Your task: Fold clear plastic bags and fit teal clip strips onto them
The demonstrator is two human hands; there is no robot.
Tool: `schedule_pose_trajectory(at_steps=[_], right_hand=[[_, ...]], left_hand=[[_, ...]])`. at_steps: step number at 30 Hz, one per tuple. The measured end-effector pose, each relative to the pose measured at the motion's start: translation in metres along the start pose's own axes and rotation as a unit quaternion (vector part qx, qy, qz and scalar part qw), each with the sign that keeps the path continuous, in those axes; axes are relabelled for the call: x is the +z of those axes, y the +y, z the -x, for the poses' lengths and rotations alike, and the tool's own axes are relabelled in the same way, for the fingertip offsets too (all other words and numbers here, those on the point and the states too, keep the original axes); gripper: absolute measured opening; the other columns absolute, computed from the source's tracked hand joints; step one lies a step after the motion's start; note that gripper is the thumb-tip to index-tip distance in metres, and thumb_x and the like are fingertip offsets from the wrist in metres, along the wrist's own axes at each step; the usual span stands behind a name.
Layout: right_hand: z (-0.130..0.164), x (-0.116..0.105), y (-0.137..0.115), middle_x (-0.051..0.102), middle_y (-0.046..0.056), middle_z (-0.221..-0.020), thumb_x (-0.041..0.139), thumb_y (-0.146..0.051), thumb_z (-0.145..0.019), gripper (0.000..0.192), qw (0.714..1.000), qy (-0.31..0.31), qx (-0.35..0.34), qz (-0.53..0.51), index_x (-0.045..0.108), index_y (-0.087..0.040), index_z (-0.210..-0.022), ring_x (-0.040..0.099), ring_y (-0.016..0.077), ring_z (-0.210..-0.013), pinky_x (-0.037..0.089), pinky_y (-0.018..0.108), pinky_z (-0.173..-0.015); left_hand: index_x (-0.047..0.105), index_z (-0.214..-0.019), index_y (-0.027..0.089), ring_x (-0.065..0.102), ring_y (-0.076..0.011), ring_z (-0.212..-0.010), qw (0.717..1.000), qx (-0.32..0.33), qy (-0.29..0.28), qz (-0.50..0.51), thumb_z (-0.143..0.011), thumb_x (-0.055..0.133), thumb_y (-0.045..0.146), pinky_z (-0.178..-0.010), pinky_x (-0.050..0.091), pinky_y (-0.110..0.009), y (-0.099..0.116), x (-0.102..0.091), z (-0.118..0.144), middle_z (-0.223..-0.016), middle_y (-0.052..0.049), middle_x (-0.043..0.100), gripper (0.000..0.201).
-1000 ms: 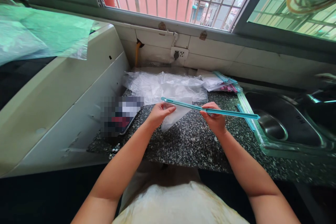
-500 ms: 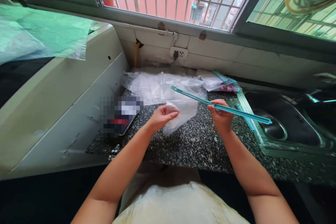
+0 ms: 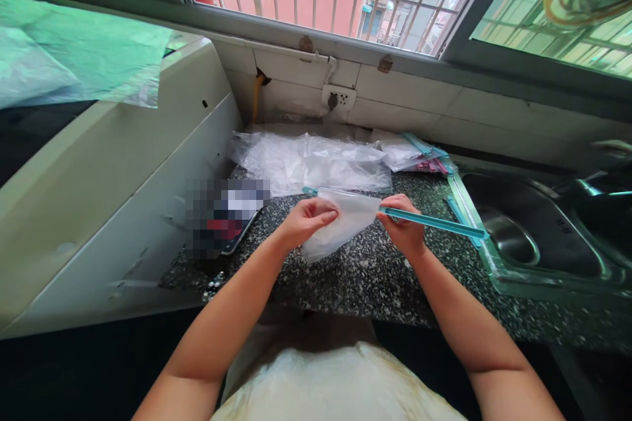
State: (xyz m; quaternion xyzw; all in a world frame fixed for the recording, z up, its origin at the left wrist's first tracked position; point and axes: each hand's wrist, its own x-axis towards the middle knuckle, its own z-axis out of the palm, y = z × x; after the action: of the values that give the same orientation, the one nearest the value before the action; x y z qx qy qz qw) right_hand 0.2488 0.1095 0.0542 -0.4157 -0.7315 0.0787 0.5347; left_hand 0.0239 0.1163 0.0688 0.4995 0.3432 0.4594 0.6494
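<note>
Small clear plastic bag [image 3: 340,222]: thin, see-through, slightly milky, creased, hanging slack to a point at its lower left. Held above the speckled dark table [image 3: 365,270], in front of the body, not resting on it.

Sealing stick [image 3: 429,222]: long, narrow, teal plastic. Runs along the bag's top edge, nearly level, slightly lower at the right. Left tip shows just beyond the bag's upper left corner; the middle stretch is behind the bag film; the right end reaches out over the rim of the sink [image 3: 543,237].

Left hand [image 3: 306,220]: grip closed, thumb and fingers pinching the bag's upper left edge. Whether it also touches the stick cannot be told.

Right hand [image 3: 405,227]: grip closed around the stick at the bag's right corner, fingers curled over it, touching the bag edge.

Around: pile of clear plastic bags [image 3: 316,161] on the table behind the hands, near the wall. More bags and teal sticks [image 3: 419,152] lie further right, just beside the sink. Blurred-out flat item [image 3: 224,214] on the table to the left.
</note>
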Motion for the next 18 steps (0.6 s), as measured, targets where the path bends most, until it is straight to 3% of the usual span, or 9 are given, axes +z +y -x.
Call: schedule_pose_trajectory(at_steps=[6,18], right_hand=[[0.001,-0.002,-0.002,0.066,0.000,-0.073,0.068,-0.027,-0.075,0.007,1.000,0.014,-0.023,0.010,0.063,-0.026,-0.079,0.059,0.0170,-0.070,0.048,0.035,-0.068],[0.000,-0.002,-0.004,0.065,-0.001,-0.074,0.068,-0.019,-0.075,0.010,0.997,0.021,-0.070,0.010,0.063,-0.024,-0.082,0.060,0.0162,-0.070,0.049,0.033,-0.067]], left_hand=[[0.065,-0.057,0.016,0.038,-0.0067,-0.045,1.000,0.015,0.005,-0.022,-0.057,0.074,0.039,-0.044,0.031,-0.021,-0.004,-0.002,-0.004,-0.046,0.003,0.049,0.025],[0.063,-0.055,0.013,0.036,-0.0062,-0.045,0.999,-0.039,0.010,-0.016,-0.059,0.070,0.052,-0.042,0.026,-0.021,-0.012,-0.007,-0.009,-0.047,0.002,0.048,0.039]])
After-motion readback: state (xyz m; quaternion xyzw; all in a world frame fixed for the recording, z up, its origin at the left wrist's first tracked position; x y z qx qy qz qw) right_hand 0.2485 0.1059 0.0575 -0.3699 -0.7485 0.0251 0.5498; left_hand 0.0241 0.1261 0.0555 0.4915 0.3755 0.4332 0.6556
